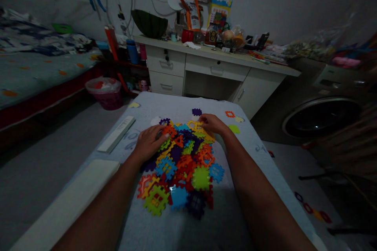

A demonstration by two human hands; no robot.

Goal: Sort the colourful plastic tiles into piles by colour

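A heap of colourful plastic interlocking tiles [185, 160] with notched edges lies in the middle of the cloth-covered table [241, 211]. My left hand [150, 142] rests at the heap's far left edge, thumb and fingers apart, beside an orange tile [169, 130]. At the far right of the heap, my right hand [212, 124] has its fingers curled onto a yellow window-patterned tile [196, 126]. Nearest me lie a lime green window tile [157, 200], a plain blue tile [178, 197] and a dark purple one [195, 203]. The undersides of both hands are hidden.
Loose tiles lie beyond the heap: purple [196, 112], orange [230, 114] and green [234, 128]. A long white box [117, 134] lies along the table's left side. A white desk [167, 62] stands ahead, a washing machine [312, 98] to the right, a pink bin [105, 93] to the left.
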